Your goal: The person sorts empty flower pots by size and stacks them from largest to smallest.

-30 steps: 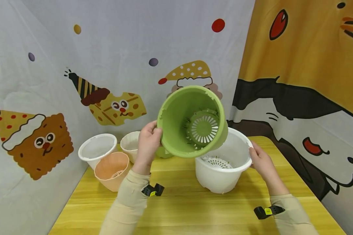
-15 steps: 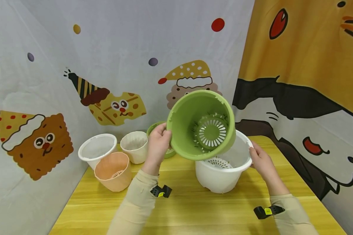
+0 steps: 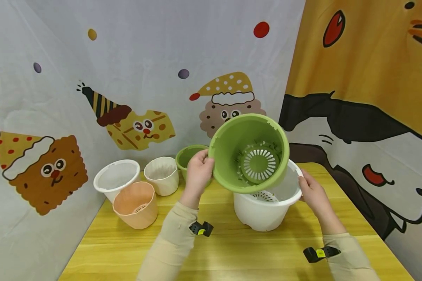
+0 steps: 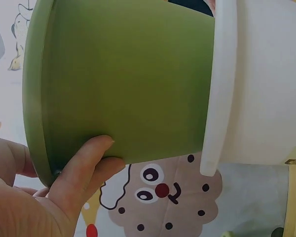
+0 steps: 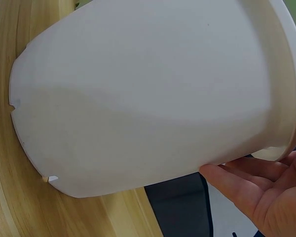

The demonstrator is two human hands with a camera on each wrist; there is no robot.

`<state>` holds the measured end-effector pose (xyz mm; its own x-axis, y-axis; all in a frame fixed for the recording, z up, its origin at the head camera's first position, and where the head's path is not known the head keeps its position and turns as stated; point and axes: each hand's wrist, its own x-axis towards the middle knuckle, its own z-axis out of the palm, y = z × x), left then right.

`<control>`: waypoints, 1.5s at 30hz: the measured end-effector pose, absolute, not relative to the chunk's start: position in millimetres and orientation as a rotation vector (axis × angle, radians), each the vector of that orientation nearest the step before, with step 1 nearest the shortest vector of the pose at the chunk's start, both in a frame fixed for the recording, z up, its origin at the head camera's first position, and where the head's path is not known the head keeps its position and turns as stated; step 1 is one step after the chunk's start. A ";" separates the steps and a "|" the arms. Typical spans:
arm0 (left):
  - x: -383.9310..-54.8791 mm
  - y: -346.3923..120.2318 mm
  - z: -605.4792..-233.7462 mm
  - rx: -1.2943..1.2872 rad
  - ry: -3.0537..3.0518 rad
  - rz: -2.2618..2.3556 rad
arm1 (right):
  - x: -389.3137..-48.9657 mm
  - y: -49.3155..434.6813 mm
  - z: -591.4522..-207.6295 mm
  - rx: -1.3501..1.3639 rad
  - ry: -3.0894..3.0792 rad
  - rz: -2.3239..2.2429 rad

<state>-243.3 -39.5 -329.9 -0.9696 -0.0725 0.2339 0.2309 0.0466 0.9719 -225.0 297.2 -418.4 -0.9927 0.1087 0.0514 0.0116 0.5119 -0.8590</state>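
My left hand (image 3: 198, 171) pinches the rim of a green plastic flowerpot (image 3: 228, 156), thumb inside and fingers along the outer wall. The green pot is tilted, its mouth facing me, and shows a slotted base. Its lower end overlaps the mouth of a white flowerpot (image 3: 260, 214), and in the left wrist view the green wall (image 4: 133, 84) meets the white rim (image 4: 219, 89). The white pot stands upright on the table. My right hand (image 3: 313, 191) grips its rim at the right, with fingers under the lip in the right wrist view.
At the left of the wooden table (image 3: 232, 257) stand a white pot (image 3: 107, 191), a peach pot (image 3: 137, 216), a cream fluted pot (image 3: 165, 185) and a smaller green pot (image 3: 183, 160). A printed cloth (image 3: 144, 47) hangs behind them.
My left hand has carried the green pot to the right and down, over the white pot's mouth. The smaller green pot behind has come into sight. My right hand stays put.
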 end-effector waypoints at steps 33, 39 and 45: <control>-258.6 -11.0 -331.5 -0.193 -2.299 -1.990 | -222.5 297.6 -417.7 -0.095 -2.630 1.526; -261.5 -7.9 -331.7 -0.178 -2.336 -1.996 | -222.9 297.5 -416.8 -0.087 -2.640 1.527; -264.6 -6.6 -331.9 -0.170 -2.401 -1.930 | -224.3 298.3 -417.2 -0.087 -2.642 1.531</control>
